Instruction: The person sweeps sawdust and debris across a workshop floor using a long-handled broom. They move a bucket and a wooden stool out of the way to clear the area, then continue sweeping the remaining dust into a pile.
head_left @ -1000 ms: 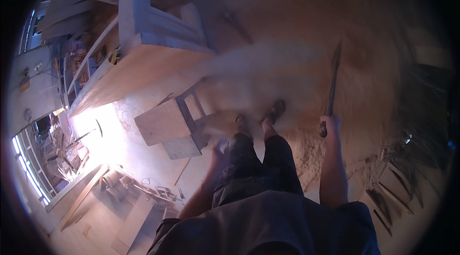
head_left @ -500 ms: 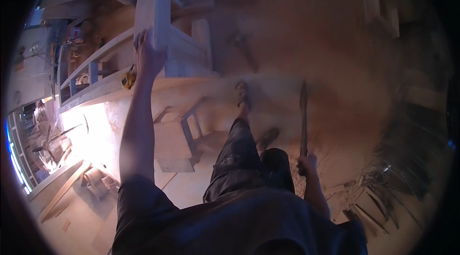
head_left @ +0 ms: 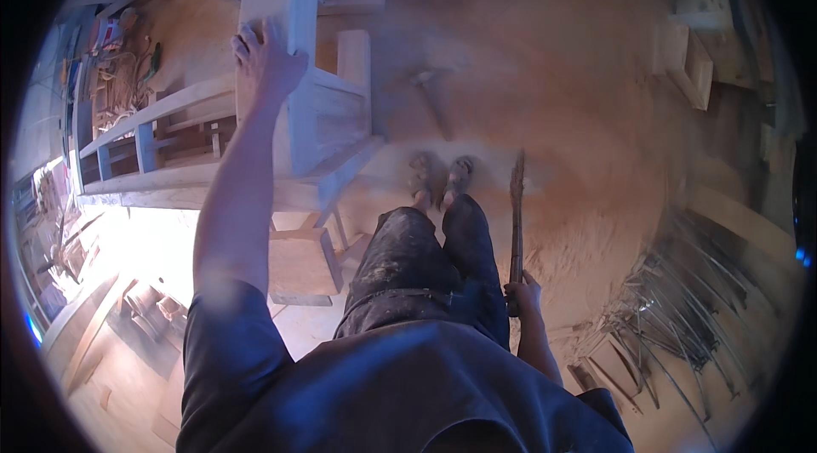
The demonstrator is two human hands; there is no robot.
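We cannot identify the long, dark, stick-like tool [head_left: 517, 223], whose lower end our right hand [head_left: 524, 291] partly hides. Our left hand [head_left: 271, 68] covers a patch of the pale, squared wooden post [head_left: 295, 117]. White glare [head_left: 157, 245] swallows detail beside our left forearm [head_left: 238, 176], and the brownish, T-shaped object [head_left: 432, 100] on the dusty floor [head_left: 562, 87] is blurred.
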